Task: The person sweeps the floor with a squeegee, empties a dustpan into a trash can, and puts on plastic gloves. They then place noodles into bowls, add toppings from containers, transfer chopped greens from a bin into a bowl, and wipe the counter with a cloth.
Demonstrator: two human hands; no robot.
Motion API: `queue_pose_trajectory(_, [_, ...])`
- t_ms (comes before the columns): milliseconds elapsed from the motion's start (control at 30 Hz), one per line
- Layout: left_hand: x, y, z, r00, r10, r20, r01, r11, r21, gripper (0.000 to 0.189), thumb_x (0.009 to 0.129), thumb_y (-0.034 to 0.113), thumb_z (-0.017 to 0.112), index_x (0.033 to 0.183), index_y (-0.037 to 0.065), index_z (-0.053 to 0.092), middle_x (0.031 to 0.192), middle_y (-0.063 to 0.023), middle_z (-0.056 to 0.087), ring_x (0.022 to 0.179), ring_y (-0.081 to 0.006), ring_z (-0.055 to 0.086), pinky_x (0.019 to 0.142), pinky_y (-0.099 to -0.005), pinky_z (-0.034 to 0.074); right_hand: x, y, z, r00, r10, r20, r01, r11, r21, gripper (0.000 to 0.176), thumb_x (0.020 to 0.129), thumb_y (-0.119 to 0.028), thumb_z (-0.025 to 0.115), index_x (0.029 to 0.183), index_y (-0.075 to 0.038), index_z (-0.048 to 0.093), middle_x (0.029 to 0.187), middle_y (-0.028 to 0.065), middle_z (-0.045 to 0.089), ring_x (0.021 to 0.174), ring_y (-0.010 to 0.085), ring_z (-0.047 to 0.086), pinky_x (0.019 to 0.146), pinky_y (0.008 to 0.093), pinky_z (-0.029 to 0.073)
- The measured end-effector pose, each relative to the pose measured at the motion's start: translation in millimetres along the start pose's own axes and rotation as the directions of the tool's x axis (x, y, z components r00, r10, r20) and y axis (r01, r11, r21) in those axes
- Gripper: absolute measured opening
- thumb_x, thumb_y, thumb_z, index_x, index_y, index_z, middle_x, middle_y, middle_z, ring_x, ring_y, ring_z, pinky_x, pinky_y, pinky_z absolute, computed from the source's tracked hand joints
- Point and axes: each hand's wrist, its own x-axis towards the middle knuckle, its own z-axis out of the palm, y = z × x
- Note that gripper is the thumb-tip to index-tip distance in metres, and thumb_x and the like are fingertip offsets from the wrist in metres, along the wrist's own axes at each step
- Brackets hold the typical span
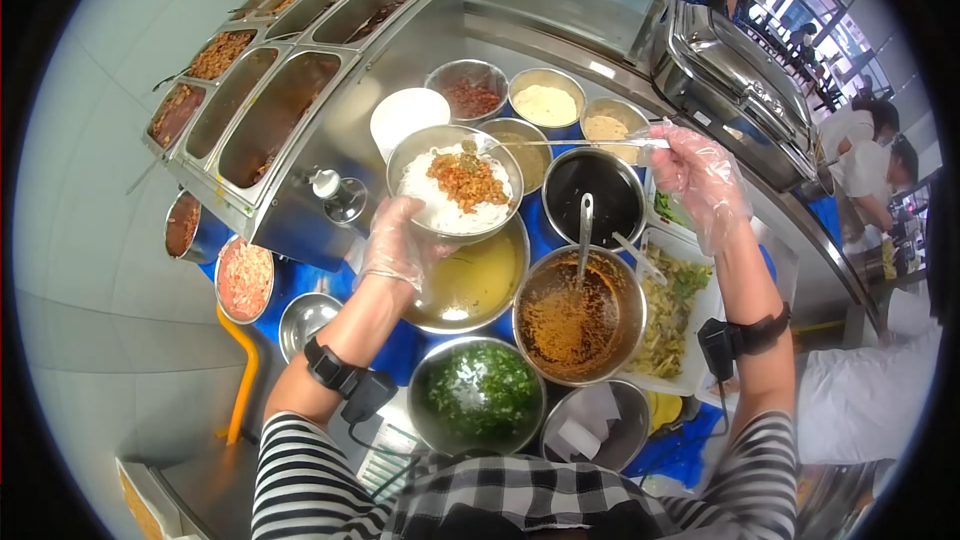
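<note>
My left hand (393, 248), in a clear plastic glove, grips a bowl (482, 229) by its near left side. White noodles (418, 180) lie in the bowl, with a brown minced topping (466, 180) on them. My right hand (702, 180), gloved too, is closed around the end of a long-handled metal spoon (585, 142). The spoon reaches left to the bowl, its tip over the topping. Beneath the bowl stands a pot of yellowish liquid (470, 285). Right of the bowl is a pot of dark liquid (592, 190).
A pot of brown sauce (570, 330) holds a ladle. Chopped greens (475, 390) fill a near bowl; pickled vegetables (665, 320) sit at right. Seasoning bowls (545, 98) stand behind. A steel food warmer (385, 50) is at left, a chafing dish (735, 80) at right. People (865, 160) stand farther right.
</note>
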Motion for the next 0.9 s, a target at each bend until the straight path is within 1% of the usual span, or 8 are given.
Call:
queue_pose_trajectory(200, [-7,0,-5,0.998,0.035,0.047,-0.032,0.998,-0.054,0.056,0.069,0.021,0.055,0.119,0.000,0.041,0.114,-0.0151,0.053,0.101,-0.0316,0.054,0.081,-0.0489,0.048,15,12,-14,0.999,-0.041,0.000,0.041,0.999,-0.011,0.027,0.087,-0.020,0.051,0.103,0.000,0.056,0.076,0.0036,0.060,0.065,0.0085,0.058,0.056,0.0199,0.045])
queue_pose_trajectory(267, [-11,4,-10,1.000,0.015,0.025,-0.015,1.000,0.006,0.057,0.069,0.021,0.055,0.120,0.000,0.041,0.114,-0.0149,0.053,0.102,-0.0318,0.054,0.081,-0.0501,0.048,20,19,-4,0.997,-0.068,0.047,0.081,0.889,-0.452,0.033,0.085,-0.029,0.054,0.106,-0.003,0.056,0.082,0.0044,0.062,0.070,0.0111,0.059,0.065,0.0228,0.048])
queue_pose_trajectory(433, [-26,9,13,0.999,0.012,0.051,-0.016,0.997,0.078,0.057,0.070,0.023,0.053,0.121,0.001,0.040,0.114,-0.0140,0.053,0.101,-0.0317,0.055,0.078,-0.0502,0.050,22,41,-16,0.965,-0.257,0.058,0.201,0.574,-0.794,0.055,0.086,-0.033,0.052,0.128,-0.002,0.035,0.117,0.0112,0.052,0.103,0.0221,0.053,0.089,0.0318,0.041])
queue_pose_trajectory(500, [-30,12,12,0.995,0.006,0.100,-0.025,0.981,0.191,0.055,0.071,0.023,0.053,0.119,0.001,0.042,0.111,-0.0141,0.055,0.095,-0.0308,0.058,0.070,-0.0423,0.054,-13,35,-19,0.928,-0.359,0.105,0.371,0.853,-0.368,0.052,0.086,-0.030,0.053,0.128,-0.003,0.036,0.109,0.0099,0.056,0.096,0.0189,0.056,0.082,0.0308,0.045])
queue_pose_trajectory(567, [-43,2,38,0.989,-0.020,0.146,-0.003,0.987,0.158,0.054,0.070,0.023,0.054,0.118,0.000,0.044,0.110,-0.0135,0.055,0.093,-0.0286,0.059,0.063,-0.0381,0.053,-69,17,-12,0.991,-0.130,0.038,0.134,0.979,-0.155,0.050,0.086,-0.027,0.055,0.127,-0.004,0.038,0.104,0.0089,0.057,0.091,0.0159,0.057,0.074,0.0293,0.048])
queue_pose_trajectory(667, [-62,-34,86,0.976,-0.055,0.212,0.021,0.987,0.157,0.053,0.070,0.023,0.054,0.117,0.000,0.044,0.109,-0.0127,0.056,0.092,-0.0254,0.059,0.056,-0.0351,0.052,-154,10,-3,0.984,0.145,0.102,-0.165,0.959,0.231,0.069,0.084,-0.025,0.057,0.137,-0.008,0.017,0.125,0.0153,0.044,0.100,0.0262,0.054,0.074,0.0359,0.052])
queue_pose_trajectory(867, [-101,-137,186,0.872,-0.317,0.373,0.207,0.929,0.307,0.050,0.069,0.028,0.059,0.111,0.004,0.049,0.093,-0.0060,0.061,0.082,-0.0199,0.061,0.051,-0.0286,0.046,-255,12,-53,0.999,-0.048,0.003,0.040,0.870,0.491,0.052,0.087,-0.021,0.046,0.131,-0.002,0.027,0.128,0.0150,0.041,0.108,0.0286,0.049,0.084,0.0426,0.047])
queue_pose_trajectory(900, [-94,-151,189,0.763,-0.455,0.459,0.310,0.881,0.358,0.065,0.073,0.026,0.061,0.128,0.010,0.029,0.120,-0.0110,0.043,0.106,-0.0277,0.048,0.080,-0.0438,0.045,-264,20,-71,0.998,-0.061,-0.009,0.058,0.874,0.482,0.052,0.087,-0.021,0.046,0.131,-0.002,0.027,0.128,0.0150,0.041,0.108,0.0286,0.049,0.084,0.0426,0.047])
